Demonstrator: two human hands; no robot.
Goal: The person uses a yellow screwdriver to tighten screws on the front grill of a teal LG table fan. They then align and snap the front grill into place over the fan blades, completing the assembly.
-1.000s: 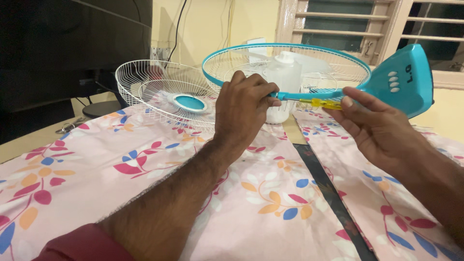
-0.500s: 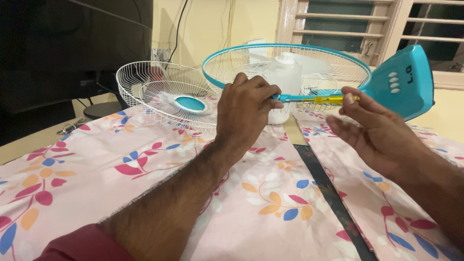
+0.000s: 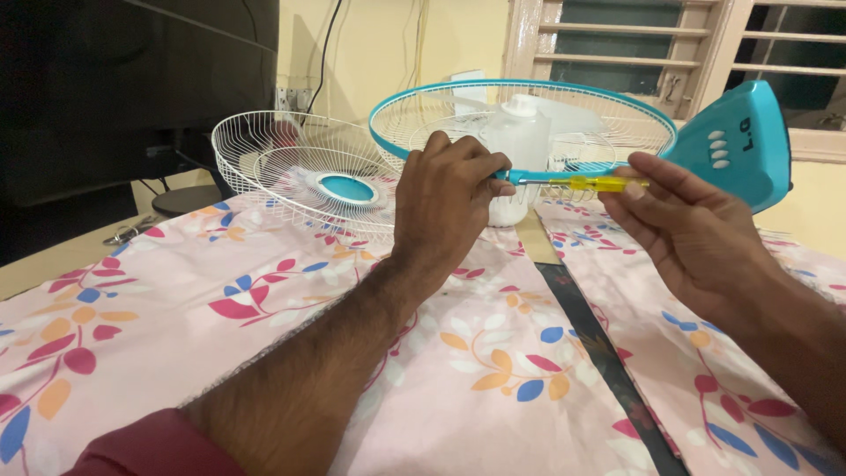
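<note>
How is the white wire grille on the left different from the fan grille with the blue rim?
The white wire grille lies alone on the flowered cloth, touched by no hand; the blue-rimmed grille sits on the fan, and the left hand grips its rim. The white wire grille has a blue centre cap; the blue-rimmed grille surrounds the white motor housing. The right hand holds a yellow screwdriver at the blue-rimmed grille's edge. Both are round wire guards.

wall [image 3: 397, 44]: pale yellow | window [image 3: 670, 44]: louvred, wooden frame, right | screen [image 3: 132, 70]: dark, left | bedsheet [image 3: 264, 326]: pink floral
</note>
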